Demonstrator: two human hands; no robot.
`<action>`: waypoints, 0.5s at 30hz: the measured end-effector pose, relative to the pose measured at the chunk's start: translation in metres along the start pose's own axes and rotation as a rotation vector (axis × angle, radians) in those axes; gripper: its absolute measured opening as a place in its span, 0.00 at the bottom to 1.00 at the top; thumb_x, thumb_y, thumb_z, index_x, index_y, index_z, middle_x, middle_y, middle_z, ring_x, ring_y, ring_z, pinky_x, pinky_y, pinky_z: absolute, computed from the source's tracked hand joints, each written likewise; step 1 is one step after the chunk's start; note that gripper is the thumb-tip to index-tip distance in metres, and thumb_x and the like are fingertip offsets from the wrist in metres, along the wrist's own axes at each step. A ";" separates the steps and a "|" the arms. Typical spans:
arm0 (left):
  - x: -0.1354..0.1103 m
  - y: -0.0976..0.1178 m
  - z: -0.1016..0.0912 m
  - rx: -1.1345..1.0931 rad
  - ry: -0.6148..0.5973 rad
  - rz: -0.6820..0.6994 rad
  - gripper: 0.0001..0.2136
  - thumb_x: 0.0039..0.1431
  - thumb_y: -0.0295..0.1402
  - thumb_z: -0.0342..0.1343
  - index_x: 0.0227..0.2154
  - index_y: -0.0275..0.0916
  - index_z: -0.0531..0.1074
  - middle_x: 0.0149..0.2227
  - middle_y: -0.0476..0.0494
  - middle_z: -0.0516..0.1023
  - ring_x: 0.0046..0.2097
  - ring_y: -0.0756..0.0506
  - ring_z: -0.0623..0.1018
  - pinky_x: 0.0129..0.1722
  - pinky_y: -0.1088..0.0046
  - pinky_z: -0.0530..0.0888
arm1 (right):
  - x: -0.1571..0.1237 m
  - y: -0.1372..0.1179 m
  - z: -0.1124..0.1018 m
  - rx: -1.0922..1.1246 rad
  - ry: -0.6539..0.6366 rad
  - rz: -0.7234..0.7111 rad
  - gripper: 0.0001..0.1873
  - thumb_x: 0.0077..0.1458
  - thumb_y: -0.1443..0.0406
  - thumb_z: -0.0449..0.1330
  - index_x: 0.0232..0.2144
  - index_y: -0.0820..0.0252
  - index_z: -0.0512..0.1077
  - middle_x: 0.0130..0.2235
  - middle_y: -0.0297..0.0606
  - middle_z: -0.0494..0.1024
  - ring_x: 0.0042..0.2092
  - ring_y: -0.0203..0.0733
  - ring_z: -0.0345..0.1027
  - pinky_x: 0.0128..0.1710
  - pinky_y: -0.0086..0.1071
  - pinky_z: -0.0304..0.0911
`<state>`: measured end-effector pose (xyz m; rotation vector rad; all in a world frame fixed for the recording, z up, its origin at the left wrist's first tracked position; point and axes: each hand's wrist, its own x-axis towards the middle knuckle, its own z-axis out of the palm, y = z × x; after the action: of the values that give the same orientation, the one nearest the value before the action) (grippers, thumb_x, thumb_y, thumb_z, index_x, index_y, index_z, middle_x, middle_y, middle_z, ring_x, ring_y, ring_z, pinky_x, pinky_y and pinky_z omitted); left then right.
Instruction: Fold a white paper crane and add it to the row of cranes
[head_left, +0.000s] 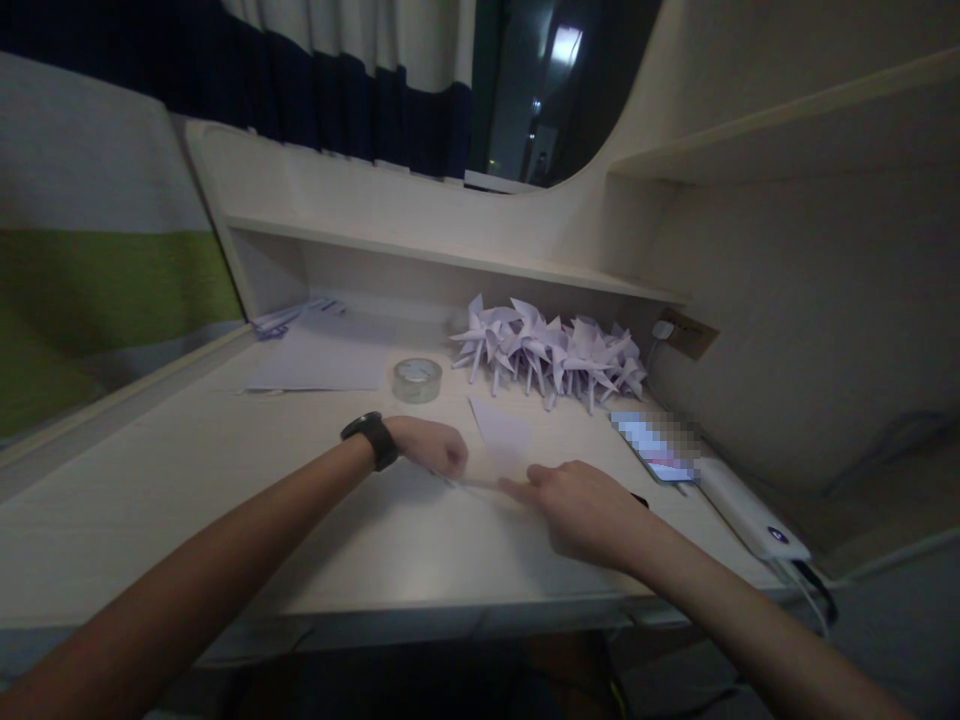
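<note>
on our desk (187, 500), a crowded row of white paper pinwheels (551, 345) sits at the back right, and we take these as done: sharp-pointed, creased blades over slim pale stems, so tightly packed that we cannot count them. what seems left is the flat stock, a smooth pile of paper (322, 355) at the back left, with narrow folded strips (300, 315) behind it. the piece in work looks only just begun: a pale sliver (448, 481) lies right by our left hand (431, 447), in the gap toward our right hand (589, 510), too blurred for us to say whether it is folded or rolled.

our left fingers are curled into a loose fist; our right forefinger stretches toward them, with the thumb lying above it. we cannot tell whether either set of fingers grips the sliver or merely touches it.

just beyond our hands lies a flat, tapering paper piece (499, 432), matte and unmarked. near it sits a roll of clear tape (417, 380), glossy and round. the desk itself is pale, with faint grain lines.
</note>
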<state>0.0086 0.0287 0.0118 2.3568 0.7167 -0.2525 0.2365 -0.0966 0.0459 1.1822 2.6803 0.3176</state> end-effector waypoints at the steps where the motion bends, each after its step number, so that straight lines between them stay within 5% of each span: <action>1: 0.000 0.000 0.000 -0.004 0.001 0.001 0.07 0.48 0.29 0.52 0.28 0.35 0.74 0.26 0.49 0.74 0.29 0.50 0.69 0.28 0.76 0.65 | 0.000 0.000 0.000 0.005 0.009 0.001 0.33 0.44 0.74 0.53 0.55 0.53 0.65 0.33 0.40 0.75 0.30 0.39 0.67 0.25 0.32 0.42; 15: 0.002 0.004 -0.001 -0.038 -0.020 -0.074 0.07 0.45 0.27 0.51 0.26 0.35 0.73 0.23 0.49 0.71 0.27 0.50 0.68 0.26 0.76 0.63 | 0.001 -0.001 0.003 0.017 -0.003 0.006 0.33 0.44 0.74 0.53 0.55 0.54 0.64 0.34 0.41 0.75 0.31 0.40 0.67 0.25 0.32 0.42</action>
<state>0.0120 0.0276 0.0141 2.2917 0.7935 -0.2919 0.2357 -0.0961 0.0429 1.1947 2.6830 0.2945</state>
